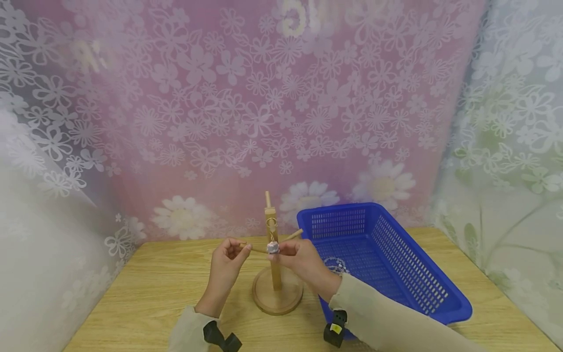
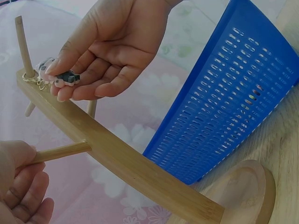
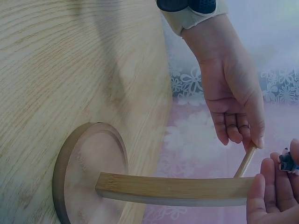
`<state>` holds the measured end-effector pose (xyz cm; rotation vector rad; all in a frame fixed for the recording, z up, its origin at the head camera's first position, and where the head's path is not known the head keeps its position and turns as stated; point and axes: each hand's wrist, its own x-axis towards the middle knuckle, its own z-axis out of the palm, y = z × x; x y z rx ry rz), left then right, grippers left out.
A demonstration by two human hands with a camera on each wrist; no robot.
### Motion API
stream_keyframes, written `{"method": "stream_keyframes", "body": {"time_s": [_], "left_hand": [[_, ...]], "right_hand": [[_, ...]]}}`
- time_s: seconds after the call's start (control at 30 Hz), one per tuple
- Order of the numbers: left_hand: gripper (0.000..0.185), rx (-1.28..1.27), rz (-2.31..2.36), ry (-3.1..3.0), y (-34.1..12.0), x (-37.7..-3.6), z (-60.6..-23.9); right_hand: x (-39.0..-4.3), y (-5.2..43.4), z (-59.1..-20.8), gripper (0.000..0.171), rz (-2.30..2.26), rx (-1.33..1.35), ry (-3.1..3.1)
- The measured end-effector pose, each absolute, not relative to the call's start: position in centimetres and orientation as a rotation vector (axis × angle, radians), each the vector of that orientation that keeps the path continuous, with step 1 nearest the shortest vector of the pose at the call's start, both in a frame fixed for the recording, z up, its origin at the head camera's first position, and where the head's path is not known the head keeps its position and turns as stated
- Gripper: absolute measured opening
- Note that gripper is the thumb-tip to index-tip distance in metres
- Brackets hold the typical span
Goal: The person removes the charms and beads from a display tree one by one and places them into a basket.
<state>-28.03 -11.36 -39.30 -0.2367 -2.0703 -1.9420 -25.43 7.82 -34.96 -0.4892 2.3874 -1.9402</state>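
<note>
A wooden stand [image 1: 276,281] with several pegs and a round base rises from the table. Near its top hangs a keychain [image 1: 272,247] with a small pale figure, its gold ring [image 1: 271,223] around an upper peg. My right hand [image 1: 308,264] pinches the figure between thumb and fingers; in the left wrist view the figure [image 2: 69,77] shows white, pink and dark green parts. On the other side, my left hand [image 1: 224,266] pinches the end of a lower side peg [image 2: 63,151] between thumb and index finger, its other fingers loosely curled.
A blue plastic basket [image 1: 422,266] with slotted walls stands right of the stand. Inside its near left part lie clear beaded items [image 1: 337,265]. The wood-grain table [image 1: 145,288] meets flower-patterned curtains [image 1: 246,122] at the back and sides.
</note>
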Motion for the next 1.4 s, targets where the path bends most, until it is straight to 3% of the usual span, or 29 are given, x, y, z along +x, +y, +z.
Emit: {"method": "stream_keyframes", "body": {"time_s": [0.67, 1.4], "left_hand": [[0.019, -0.259, -1.968, -2.050, -11.4, -28.0, -39.4], [0.018, -0.239, -1.976, -2.029, -11.2, -27.9, -39.3]], "right_hand": [[-25.0, 8.4, -34.4, 0.024, -1.972, -0.396, 2.362], [-24.7, 9.8, -34.0, 0.032, -2.071, -0.492, 2.250]]}}
